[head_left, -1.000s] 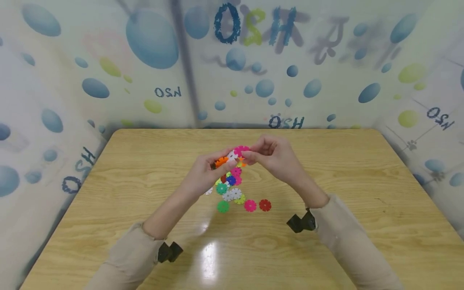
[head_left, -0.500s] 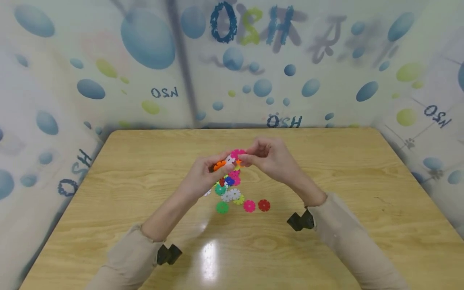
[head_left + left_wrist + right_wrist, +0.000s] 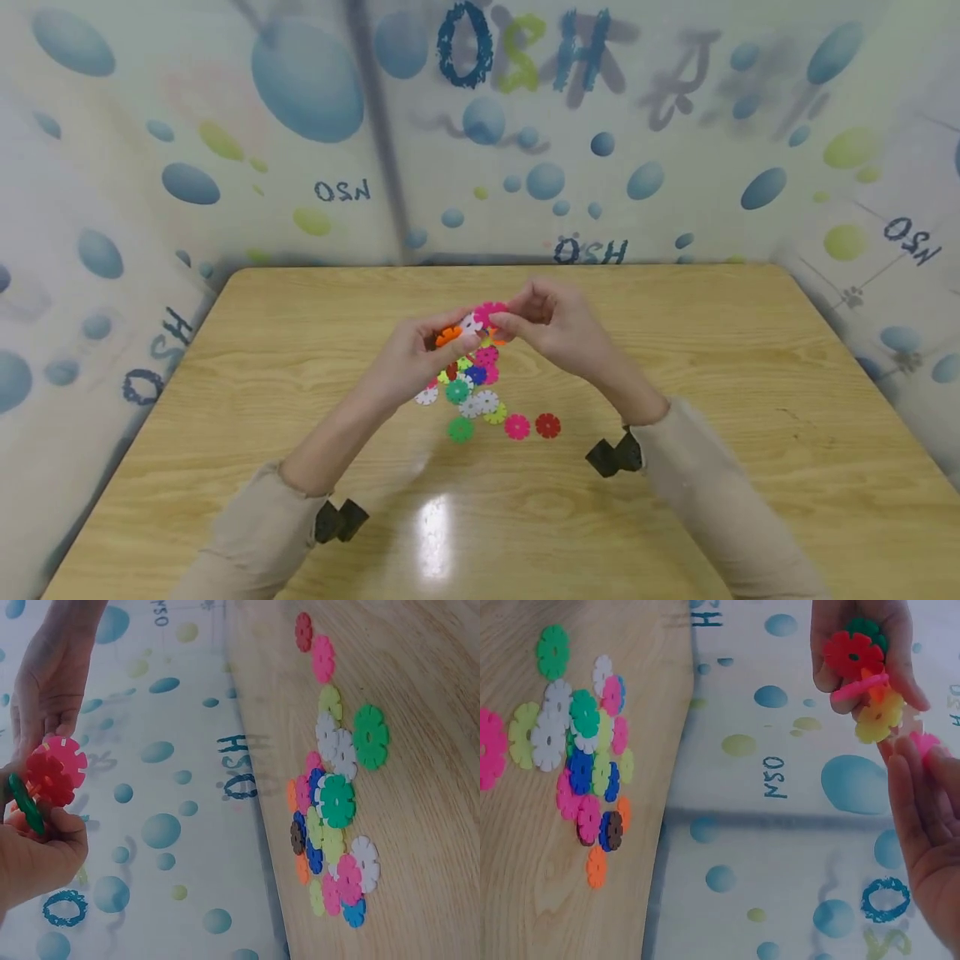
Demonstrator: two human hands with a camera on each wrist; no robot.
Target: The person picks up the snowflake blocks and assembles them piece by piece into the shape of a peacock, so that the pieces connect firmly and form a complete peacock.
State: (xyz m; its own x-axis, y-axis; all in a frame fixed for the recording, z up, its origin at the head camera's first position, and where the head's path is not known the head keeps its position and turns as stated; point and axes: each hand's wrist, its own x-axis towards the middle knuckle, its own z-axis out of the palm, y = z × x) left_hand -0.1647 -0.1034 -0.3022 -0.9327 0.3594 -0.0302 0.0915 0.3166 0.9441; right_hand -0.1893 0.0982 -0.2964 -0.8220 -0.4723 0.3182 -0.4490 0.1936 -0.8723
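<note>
Above the table, my left hand [image 3: 405, 362] holds a cluster of joined plastic notched discs. An orange disc [image 3: 448, 337] and a white disc [image 3: 471, 323] show at its fingers in the head view. A red disc [image 3: 853, 655], a green disc [image 3: 866, 631] and a yellow disc [image 3: 879, 718] of the cluster appear in the right wrist view. My right hand [image 3: 564, 329] pinches a bright pink disc [image 3: 491, 312] between thumb and fingers, against the white one. Whether the pink disc's slot sits in the white one's is hard to tell.
Loose notched discs lie in a pile below the hands, among them a teal disc [image 3: 457, 391] and a blue disc [image 3: 475, 375]. Nearer me are a green disc [image 3: 461, 429], a pink disc [image 3: 517, 427] and a red disc [image 3: 547, 426]. Patterned walls enclose the wooden table [image 3: 712, 350].
Both hands have shifted slightly left, together with the cluster and the pink disc. More of a white disc on the table shows beside the left wrist. Both grips look the same.
</note>
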